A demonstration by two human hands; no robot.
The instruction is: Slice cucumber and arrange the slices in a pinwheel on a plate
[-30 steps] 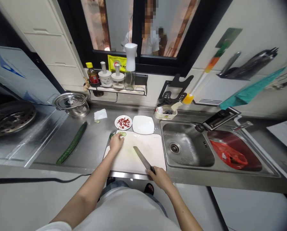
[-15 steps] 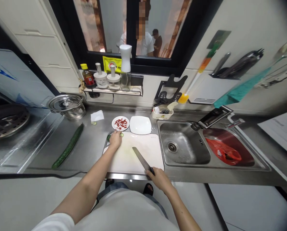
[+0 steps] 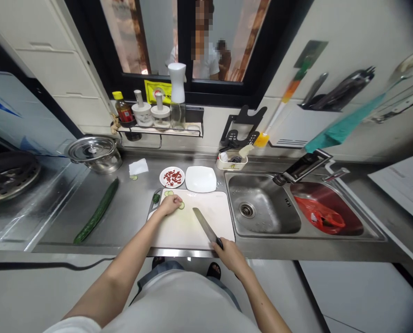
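On steel surface (image 3: 130, 208), pinching cucumber slice (image 3: 181, 206) with left hand (image 3: 169, 205) at cutting board (image 3: 178, 231), clasping knife (image 3: 203, 223) in right hand (image 3: 230, 255), apparently angled aside for safe clearance

from my end, i view steel counter (image 3: 132, 208), gray, with double-basin sink (image 3: 261, 219) set into right part. lying on it, left to right: lidded steel pot (image 3: 104, 157) toward back; long green cucumber (image 3: 98, 212), slanted; white paper (image 3: 138, 167), thin pale-green slice (image 3: 133, 177) at its near edge; white cutting board (image 3: 199, 236) near front edge; round white plate (image 3: 162, 180) and squarish white plate (image 3: 201, 179), side by side beyond board; cream container (image 3: 231, 166) behind sink's left corner.
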